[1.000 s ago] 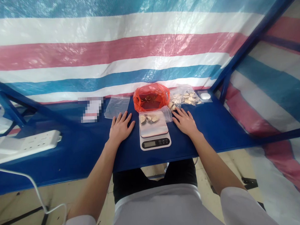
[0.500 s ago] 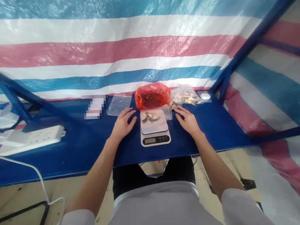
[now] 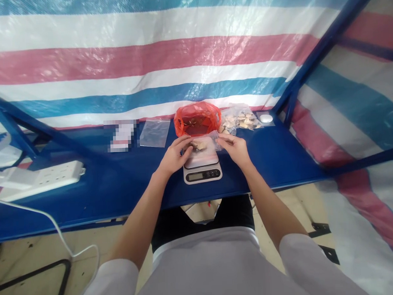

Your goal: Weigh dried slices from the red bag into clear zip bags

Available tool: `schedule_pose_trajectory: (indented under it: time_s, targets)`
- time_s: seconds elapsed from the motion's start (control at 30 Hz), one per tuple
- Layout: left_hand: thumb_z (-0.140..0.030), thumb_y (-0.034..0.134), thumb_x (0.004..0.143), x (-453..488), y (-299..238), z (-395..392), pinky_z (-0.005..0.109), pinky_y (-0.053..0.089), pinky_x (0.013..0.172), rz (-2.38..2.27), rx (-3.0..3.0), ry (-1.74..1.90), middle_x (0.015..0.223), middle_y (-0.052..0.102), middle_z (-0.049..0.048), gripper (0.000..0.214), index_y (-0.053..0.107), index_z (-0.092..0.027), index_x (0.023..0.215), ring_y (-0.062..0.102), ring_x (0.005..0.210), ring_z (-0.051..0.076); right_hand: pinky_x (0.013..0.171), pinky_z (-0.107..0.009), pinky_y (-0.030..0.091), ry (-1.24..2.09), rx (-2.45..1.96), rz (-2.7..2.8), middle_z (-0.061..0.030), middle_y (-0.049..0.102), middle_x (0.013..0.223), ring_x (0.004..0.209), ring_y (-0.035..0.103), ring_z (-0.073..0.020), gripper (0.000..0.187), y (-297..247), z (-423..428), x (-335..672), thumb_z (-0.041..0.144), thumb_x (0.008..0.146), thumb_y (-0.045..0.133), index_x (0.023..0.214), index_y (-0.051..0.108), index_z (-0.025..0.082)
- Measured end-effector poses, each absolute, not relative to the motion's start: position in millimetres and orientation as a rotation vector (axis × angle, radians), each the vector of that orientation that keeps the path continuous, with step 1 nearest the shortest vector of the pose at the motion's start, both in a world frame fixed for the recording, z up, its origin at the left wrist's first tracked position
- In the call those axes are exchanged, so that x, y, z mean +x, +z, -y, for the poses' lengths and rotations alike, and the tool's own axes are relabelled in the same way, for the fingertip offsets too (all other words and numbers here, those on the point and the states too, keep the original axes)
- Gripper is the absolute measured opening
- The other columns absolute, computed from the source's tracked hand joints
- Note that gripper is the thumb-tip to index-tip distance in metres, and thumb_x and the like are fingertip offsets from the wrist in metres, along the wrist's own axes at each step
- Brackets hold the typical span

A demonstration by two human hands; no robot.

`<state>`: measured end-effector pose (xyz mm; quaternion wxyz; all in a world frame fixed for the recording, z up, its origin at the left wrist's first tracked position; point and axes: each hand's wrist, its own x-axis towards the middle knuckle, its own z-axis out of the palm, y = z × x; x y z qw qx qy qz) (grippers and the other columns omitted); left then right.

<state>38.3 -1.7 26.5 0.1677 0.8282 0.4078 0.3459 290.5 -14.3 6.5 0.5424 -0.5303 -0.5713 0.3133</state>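
A small clear plastic bag (image 3: 210,143) with a few pale dried slices (image 3: 200,144) lies on the white digital kitchen scale (image 3: 203,175). From the left, my left hand (image 3: 175,158) closes on the bag's near end, thumb in front of the slices and fingers behind; its fingertips are partly hidden. On the other side my right hand (image 3: 235,150) pinches the bag's right end between thumb and fingers. Just behind the scale sits an open red plastic bag (image 3: 197,118) with dark contents.
More clear bags of dried slices (image 3: 245,120) lie right of the red bag, near a white round object (image 3: 265,119). An unfilled clear bag (image 3: 155,133) and a blurred-out item (image 3: 121,136) lie left. A power strip (image 3: 57,174) with a cable stands farther left on the blue table (image 3: 120,189).
Both hands have moved inward from beside the scale onto the small bag and taken hold of its ends. The view has shifted slightly.
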Motion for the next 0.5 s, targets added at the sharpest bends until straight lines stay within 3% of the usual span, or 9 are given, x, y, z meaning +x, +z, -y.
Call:
schedule_pose_trajectory:
  time_s: [0.27, 0.5]
  targets:
    - [-0.037, 0.046, 0.096, 42.5, 25.9, 1.2, 0.04, 0.046, 0.109, -1.089, 2.4, 0.974, 0.127, 0.066, 0.0136, 0.038, 0.067, -0.014, 0.118, 0.061, 0.12, 0.022, 0.078, -0.037, 0.063, 0.717, -1.272, 1.439, -0.0028, 0.079, 0.091, 0.08, 0.076, -0.0227, 0.029, 4.3, 13.9, 294.6, 0.039, 0.081, 0.07, 0.102, 0.078, 0.021]
    - [-0.038, 0.048, 0.095, 44.8, 33.0, -3.6, 0.037, 0.053, 0.093, -1.154, 2.442, 1.03, 0.108, 0.074, 0.0103, 0.035, 0.07, -0.016, 0.111, 0.068, 0.097, 0.022, 0.088, -0.035, 0.059, 0.431, -1.328, 1.734, -0.0008, 0.079, 0.097, 0.084, 0.075, -0.0207, 0.024, 34.1, 14.3, 292.1, 0.032, 0.089, 0.062, 0.107, 0.077, 0.025]
